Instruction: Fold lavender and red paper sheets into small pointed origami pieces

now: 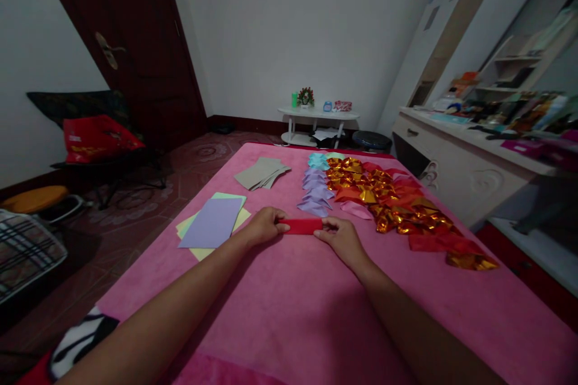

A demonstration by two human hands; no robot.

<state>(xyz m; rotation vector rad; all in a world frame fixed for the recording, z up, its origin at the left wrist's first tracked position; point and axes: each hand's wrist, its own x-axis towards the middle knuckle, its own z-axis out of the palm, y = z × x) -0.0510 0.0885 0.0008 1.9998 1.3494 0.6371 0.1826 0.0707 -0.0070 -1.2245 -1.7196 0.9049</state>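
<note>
A narrow folded strip of red paper (301,226) lies on the pink cloth (289,301) in front of me. My left hand (265,224) pinches its left end and my right hand (339,236) pinches its right end; both hands are closed on it. Just beyond the strip lie rows of folded paper pieces: lilac ones (315,191), light blue ones (318,160), a pink one (356,210), and a long spread of red and gold foil ones (392,201).
A stack of flat sheets, lilac on top of green and yellow (213,224), lies left of my hands. Grey-brown sheets (262,172) lie farther back. A white dresser (460,162) stands to the right, a small white table (318,120) behind, a dark door (130,42) at the left.
</note>
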